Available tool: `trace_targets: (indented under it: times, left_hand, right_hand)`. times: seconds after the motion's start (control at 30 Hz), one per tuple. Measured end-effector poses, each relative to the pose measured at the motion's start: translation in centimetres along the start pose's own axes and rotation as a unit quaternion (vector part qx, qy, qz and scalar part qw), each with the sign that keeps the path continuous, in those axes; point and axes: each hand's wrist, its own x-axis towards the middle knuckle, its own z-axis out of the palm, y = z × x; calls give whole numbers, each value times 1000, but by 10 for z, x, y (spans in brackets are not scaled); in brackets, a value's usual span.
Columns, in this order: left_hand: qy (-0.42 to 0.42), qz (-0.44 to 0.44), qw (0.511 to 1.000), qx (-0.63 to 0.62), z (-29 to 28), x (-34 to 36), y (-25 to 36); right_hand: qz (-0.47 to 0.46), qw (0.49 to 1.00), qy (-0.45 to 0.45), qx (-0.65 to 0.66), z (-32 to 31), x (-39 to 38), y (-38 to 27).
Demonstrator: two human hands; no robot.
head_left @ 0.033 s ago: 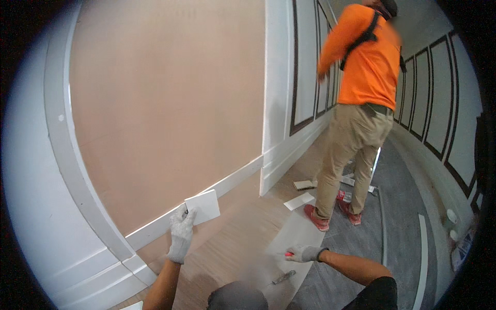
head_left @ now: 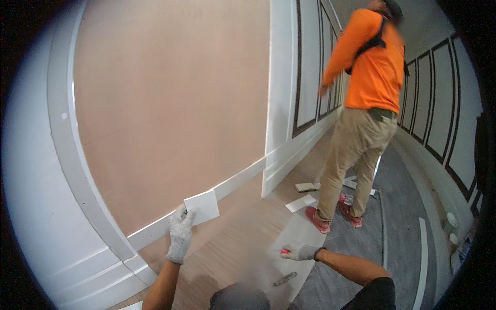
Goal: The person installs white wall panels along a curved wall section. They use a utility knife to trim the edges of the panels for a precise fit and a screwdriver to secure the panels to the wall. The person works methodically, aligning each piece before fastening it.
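Observation:
My left hand (head_left: 181, 227), in a grey-white knit glove, grips the lower left edge of a small white rectangular board (head_left: 204, 206). The board overlaps a long white trim strip (head_left: 240, 178) along the foot of the tan wall panel (head_left: 175, 108). My gloved right hand (head_left: 302, 252) is closed around something with a red end (head_left: 284, 251); the rest of that object is hidden in the fingers. Below it, a slim dark-grey hand tool (head_left: 284, 279) lies on a pale sheet (head_left: 289, 235) on the floor; its kind is unclear.
A person in an orange top (head_left: 374, 67) stands ahead to the right, feet beside a white offcut (head_left: 300, 203) and a block-like piece (head_left: 307, 187). A grey covering (head_left: 356, 258) spreads over the floor at right, with a long white strip (head_left: 422, 258) on it.
My right hand has shifted slightly left with the red-ended object. The other person's arm has moved a little. My left hand still grips the board in the same place.

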Motion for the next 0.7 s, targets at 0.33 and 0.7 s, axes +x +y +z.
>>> trace_targets:
  times: [0.33,0.7]
  left_hand:
    - [97,26,995,-25,-76,39,41]
    - [166,100,963,-186,-103,64,86]
  right_hand:
    - [-176,936,232,199,-168,102,-284]
    - [-324,865,257,283,-232,147,-423]
